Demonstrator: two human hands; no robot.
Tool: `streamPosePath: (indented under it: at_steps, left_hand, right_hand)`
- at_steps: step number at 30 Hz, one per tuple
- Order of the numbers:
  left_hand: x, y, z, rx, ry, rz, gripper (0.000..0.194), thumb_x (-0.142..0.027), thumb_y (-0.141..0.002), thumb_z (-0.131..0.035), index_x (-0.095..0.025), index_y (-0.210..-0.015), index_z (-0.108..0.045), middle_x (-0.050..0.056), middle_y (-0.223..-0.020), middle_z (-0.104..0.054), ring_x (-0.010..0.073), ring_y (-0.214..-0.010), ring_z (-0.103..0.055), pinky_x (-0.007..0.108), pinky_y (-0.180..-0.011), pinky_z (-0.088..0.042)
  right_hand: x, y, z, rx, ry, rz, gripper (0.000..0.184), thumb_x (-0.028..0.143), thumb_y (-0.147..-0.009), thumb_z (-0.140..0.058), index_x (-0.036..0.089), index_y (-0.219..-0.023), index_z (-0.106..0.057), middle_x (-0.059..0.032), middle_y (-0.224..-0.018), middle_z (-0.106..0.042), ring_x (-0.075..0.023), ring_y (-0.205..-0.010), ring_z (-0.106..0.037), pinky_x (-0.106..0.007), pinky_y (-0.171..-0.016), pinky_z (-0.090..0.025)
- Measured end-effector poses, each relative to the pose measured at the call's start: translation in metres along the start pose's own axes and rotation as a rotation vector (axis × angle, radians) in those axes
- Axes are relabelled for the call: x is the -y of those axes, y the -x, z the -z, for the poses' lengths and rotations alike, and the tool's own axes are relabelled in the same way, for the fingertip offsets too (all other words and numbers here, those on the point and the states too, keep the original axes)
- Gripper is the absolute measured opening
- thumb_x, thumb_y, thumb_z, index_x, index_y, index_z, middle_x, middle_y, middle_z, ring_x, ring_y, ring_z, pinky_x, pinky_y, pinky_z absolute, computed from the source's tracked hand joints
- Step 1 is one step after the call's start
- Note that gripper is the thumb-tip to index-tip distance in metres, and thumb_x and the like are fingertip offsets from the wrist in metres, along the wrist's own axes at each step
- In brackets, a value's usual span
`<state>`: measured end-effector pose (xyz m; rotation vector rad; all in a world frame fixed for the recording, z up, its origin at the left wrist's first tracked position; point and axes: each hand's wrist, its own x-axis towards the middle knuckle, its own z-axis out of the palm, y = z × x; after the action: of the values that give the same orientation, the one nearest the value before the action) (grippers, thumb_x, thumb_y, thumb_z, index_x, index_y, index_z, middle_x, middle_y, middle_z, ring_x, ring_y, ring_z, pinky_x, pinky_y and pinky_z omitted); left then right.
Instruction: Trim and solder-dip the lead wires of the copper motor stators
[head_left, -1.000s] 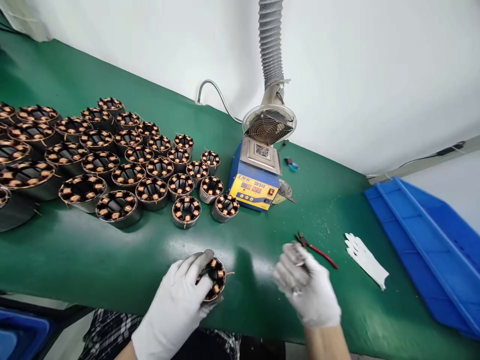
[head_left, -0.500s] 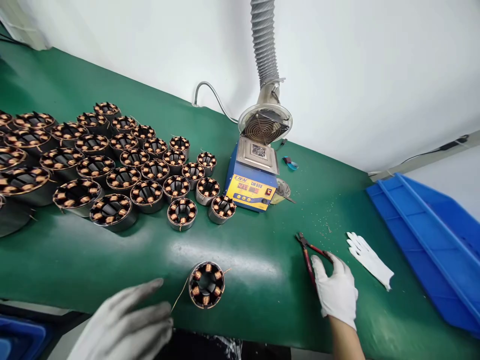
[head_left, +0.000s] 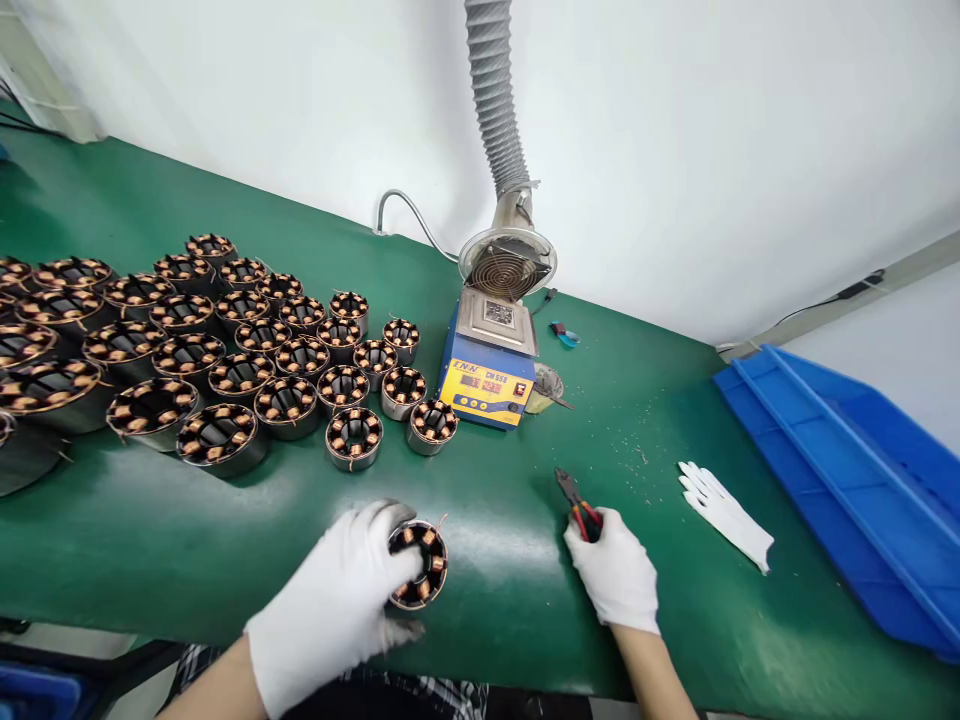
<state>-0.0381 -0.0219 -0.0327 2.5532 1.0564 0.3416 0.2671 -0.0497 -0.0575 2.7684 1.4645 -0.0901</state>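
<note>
Near the front edge of the green table, my left hand, in a white glove, is closed on a round motor stator with copper coils inside a metal ring. The thumb reaches into the ring's opening while other fingers lie around its left side. A thin wire end sticks up at the stator's top right. To the right, my gloved right hand is wrapped round the red handles of diagonal cutters. The jaws of the cutters point up and left, and most of the handles are hidden in the palm.
Several more stators stand in rows at the left. A blue and yellow solder pot sits under a grey extraction hose. A loose white glove and blue plastic bins lie at the right, with small scraps on the tabletop.
My left hand has moved right and closed on the stator. My right hand has closed round the cutters' handles, bringing them together and shifting them left. The camera view has moved slightly.
</note>
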Motion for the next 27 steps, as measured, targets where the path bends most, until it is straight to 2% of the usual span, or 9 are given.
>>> streamPosePath:
  at_steps: [3, 5, 8, 11, 13, 15, 18, 22, 27]
  left_hand:
    - [-0.013, -0.003, -0.014, -0.083, 0.084, 0.08, 0.03, -0.024, -0.059, -0.076, -0.019, -0.086, -0.065, 0.02, -0.123, -0.053, 0.0336, -0.098, -0.061, 0.045, -0.077, -0.053]
    - [-0.018, -0.004, -0.019, -0.127, 0.29, 0.174, 0.008, -0.016, -0.064, -0.066, -0.019, -0.07, -0.064, 0.014, -0.118, -0.058, 0.0256, -0.089, -0.063, 0.038, -0.075, -0.054]
    - [-0.02, 0.0, -0.015, -0.237, 0.797, 0.275, 0.006, -0.017, -0.058, -0.064, -0.02, -0.062, -0.06, 0.008, -0.105, -0.062, 0.0217, -0.088, -0.062, 0.032, -0.073, -0.052]
    - [-0.022, 0.011, -0.003, -0.149, 1.392, 0.29, 0.027, -0.031, -0.059, -0.071, -0.021, -0.083, -0.064, 0.006, -0.091, -0.068, 0.0212, -0.076, -0.064, 0.032, -0.065, -0.052]
    - [-0.025, 0.021, 0.005, -0.03, 1.761, 0.309, 0.049, -0.046, -0.057, -0.075, -0.025, -0.099, -0.061, 0.004, -0.087, -0.071, 0.0213, -0.075, -0.066, 0.033, -0.068, -0.052]
    - [-0.028, 0.031, 0.01, 0.006, 2.007, 0.363, 0.062, -0.055, -0.051, -0.077, -0.028, -0.104, -0.059, 0.003, -0.086, -0.072, 0.0228, -0.08, -0.067, 0.035, -0.073, -0.051]
    - [-0.03, 0.042, 0.01, -0.025, 2.146, 0.379, 0.058, -0.055, -0.053, -0.076, -0.026, -0.1, -0.059, 0.005, -0.089, -0.072, 0.0256, -0.086, -0.066, 0.039, -0.077, -0.05]
    - [-0.028, 0.047, 0.006, -0.036, 2.242, 0.264, 0.056, -0.05, -0.056, -0.077, -0.027, -0.103, -0.059, 0.006, -0.096, -0.072, 0.0231, -0.086, -0.066, 0.035, -0.075, -0.05]
    - [-0.021, 0.047, 0.005, 0.007, 2.209, 0.139, 0.052, -0.047, -0.063, -0.074, -0.028, -0.109, -0.059, 0.006, -0.101, -0.07, 0.022, -0.09, -0.065, 0.034, -0.076, -0.05]
  right_hand:
    - [0.018, 0.02, -0.006, -0.066, -0.205, 0.228, 0.031, 0.026, -0.073, -0.042, 0.012, -0.096, -0.057, -0.0149, -0.088, -0.065, -0.0259, -0.08, -0.062, -0.035, -0.07, -0.047]
    - [0.032, 0.032, 0.0, 0.027, -0.358, 0.419, 0.028, 0.022, -0.075, -0.038, 0.015, -0.094, -0.057, -0.01, -0.081, -0.065, -0.0214, -0.073, -0.061, -0.032, -0.067, -0.047]
    - [0.053, 0.049, 0.023, 0.244, -0.478, 0.621, 0.026, 0.018, -0.077, -0.038, 0.019, -0.092, -0.059, -0.0051, -0.076, -0.065, -0.0182, -0.067, -0.058, -0.028, -0.063, -0.045]
    - [0.07, 0.059, 0.046, 0.357, -0.517, 0.712, 0.024, 0.021, -0.08, -0.041, 0.02, -0.092, -0.061, -0.0041, -0.075, -0.065, -0.0185, -0.066, -0.057, -0.028, -0.063, -0.044]
    - [0.077, 0.064, 0.057, 0.412, -0.562, 0.761, 0.023, 0.024, -0.081, -0.043, 0.021, -0.093, -0.062, -0.0036, -0.077, -0.066, -0.018, -0.066, -0.057, -0.027, -0.062, -0.043]
    - [0.082, 0.067, 0.065, 0.46, -0.599, 0.81, 0.021, 0.024, -0.082, -0.045, 0.022, -0.092, -0.063, -0.003, -0.078, -0.066, -0.0176, -0.068, -0.058, -0.025, -0.061, -0.044]
    - [0.085, 0.071, 0.074, 0.487, -0.618, 0.859, 0.019, 0.027, -0.082, -0.047, 0.023, -0.088, -0.064, -0.0022, -0.076, -0.066, -0.0177, -0.069, -0.058, -0.024, -0.06, -0.044]
    - [0.087, 0.075, 0.084, 0.47, -0.61, 0.873, 0.02, 0.03, -0.084, -0.046, 0.024, -0.086, -0.065, -0.0019, -0.072, -0.065, -0.0179, -0.068, -0.058, -0.024, -0.059, -0.044]
    - [0.09, 0.078, 0.089, 0.474, -0.515, 0.911, 0.024, 0.031, -0.086, -0.042, 0.024, -0.085, -0.064, -0.0026, -0.071, -0.065, -0.0171, -0.061, -0.056, -0.025, -0.056, -0.042]
